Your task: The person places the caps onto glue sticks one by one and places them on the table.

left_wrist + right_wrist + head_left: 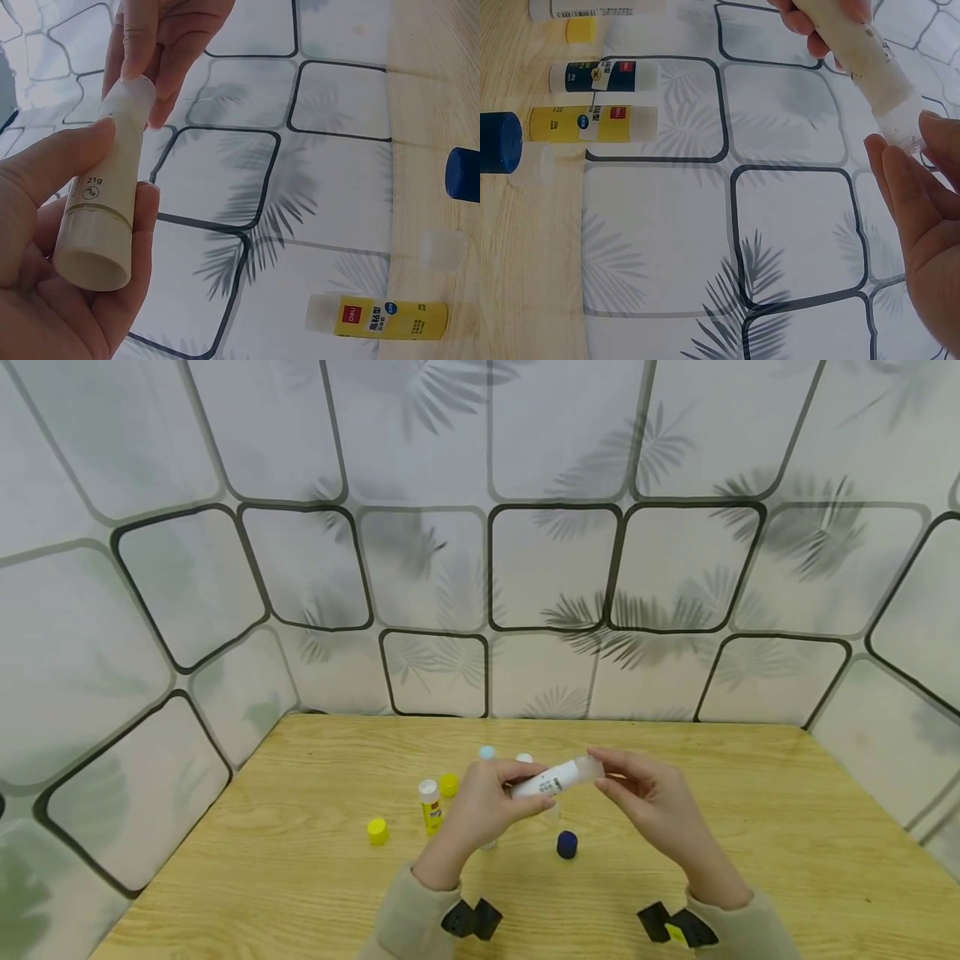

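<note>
Beige sleeves [408,914]; black angular wrist pieces [487,919], yellow patch [676,934] on right.

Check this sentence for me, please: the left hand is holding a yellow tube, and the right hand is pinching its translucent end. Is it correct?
One thing is wrong: the tube is white, not yellow, as the head view shows. The left hand is holding it, and the right hand is pinching its translucent end.

the left hand [483,800] grips with curled fingers [142,244] – opposite it, the right hand [654,802] pinches – both wrists [438,863] raised.
</note>
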Motion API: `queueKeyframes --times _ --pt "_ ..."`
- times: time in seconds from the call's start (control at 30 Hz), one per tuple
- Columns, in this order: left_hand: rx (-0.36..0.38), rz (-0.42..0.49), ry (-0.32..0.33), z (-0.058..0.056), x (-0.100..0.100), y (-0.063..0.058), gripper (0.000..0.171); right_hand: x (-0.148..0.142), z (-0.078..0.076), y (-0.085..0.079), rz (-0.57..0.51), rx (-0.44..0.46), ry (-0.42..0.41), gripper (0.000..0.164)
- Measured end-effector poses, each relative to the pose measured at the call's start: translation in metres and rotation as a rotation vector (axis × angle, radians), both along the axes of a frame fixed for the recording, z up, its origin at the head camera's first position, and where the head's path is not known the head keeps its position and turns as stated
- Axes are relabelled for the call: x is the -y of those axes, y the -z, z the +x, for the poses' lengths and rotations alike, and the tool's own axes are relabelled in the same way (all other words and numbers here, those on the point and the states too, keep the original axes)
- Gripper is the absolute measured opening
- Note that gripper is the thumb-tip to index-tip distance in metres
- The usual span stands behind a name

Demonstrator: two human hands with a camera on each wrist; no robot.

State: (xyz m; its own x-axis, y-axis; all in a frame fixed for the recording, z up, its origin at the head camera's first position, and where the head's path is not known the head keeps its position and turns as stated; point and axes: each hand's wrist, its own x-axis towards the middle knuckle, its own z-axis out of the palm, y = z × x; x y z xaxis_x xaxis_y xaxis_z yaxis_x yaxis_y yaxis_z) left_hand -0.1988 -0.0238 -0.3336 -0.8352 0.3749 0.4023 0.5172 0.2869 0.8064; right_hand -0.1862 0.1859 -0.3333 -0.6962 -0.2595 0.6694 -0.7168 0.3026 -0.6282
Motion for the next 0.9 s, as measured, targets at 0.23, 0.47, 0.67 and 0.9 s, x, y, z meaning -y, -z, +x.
queueKeyframes --times 0.23,0.47,0.67,0.9 --pt "-0.036 -0.017 0.011 -0.0010 0.0007 0.0000 0.027 -0.0001 0.0010 -0.0009 0.024 0.011 -0.013 0.034" --pt "0.001 0.000 0.029 0.0007 0.0007 -0.0019 0.027 0.0010 0.0017 -0.0016 0.027 0.035 -0.033 0.031" --pt "0.053 0.036 0.021 0.0026 0.0005 -0.0042 0.025 0.0015 0.0030 -0.0027 0.004 0.035 -0.065 0.030" --pt "0.056 0.046 0.021 0.0030 0.0004 -0.0041 0.025 0.0024 0.0042 -0.0040 0.007 0.023 -0.078 0.030"
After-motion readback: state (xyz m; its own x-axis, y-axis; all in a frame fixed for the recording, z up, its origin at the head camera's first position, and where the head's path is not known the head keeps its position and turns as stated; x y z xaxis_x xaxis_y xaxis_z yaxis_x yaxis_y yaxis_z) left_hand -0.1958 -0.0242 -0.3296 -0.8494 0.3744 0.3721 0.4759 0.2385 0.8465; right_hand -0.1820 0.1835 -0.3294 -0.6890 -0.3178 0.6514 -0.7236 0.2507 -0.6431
